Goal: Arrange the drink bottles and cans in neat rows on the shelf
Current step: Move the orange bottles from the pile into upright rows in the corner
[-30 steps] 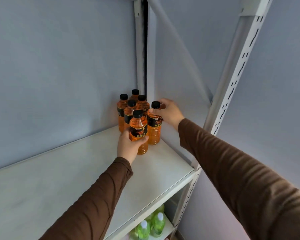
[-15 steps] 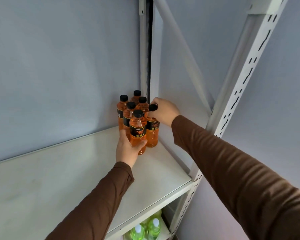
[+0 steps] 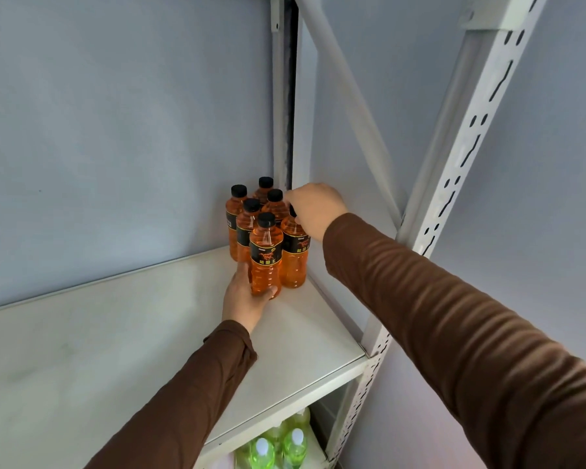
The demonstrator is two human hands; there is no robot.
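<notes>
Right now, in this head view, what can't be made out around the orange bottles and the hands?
- Cap of the front right bottle: covered by the right hand.
- Left hand fingers: hidden behind the front bottle.
- Rear bottles' labels: blocked by the bottles in front.
- Green bottles below: partly hidden by the shelf, cut off by the bottom edge.

Six bottles (image 3: 266,245) upright in shelf (image 3: 132,333) back-right corner, two columns of three. Left hand (image 3: 246,299) at cluster's 6 o'clock on front-left bottle (image 3: 265,262); right hand (image 3: 315,209) at 2 o'clock on front-right bottle (image 3: 295,255). More bottles (image 3: 278,448) on tier below.
</notes>
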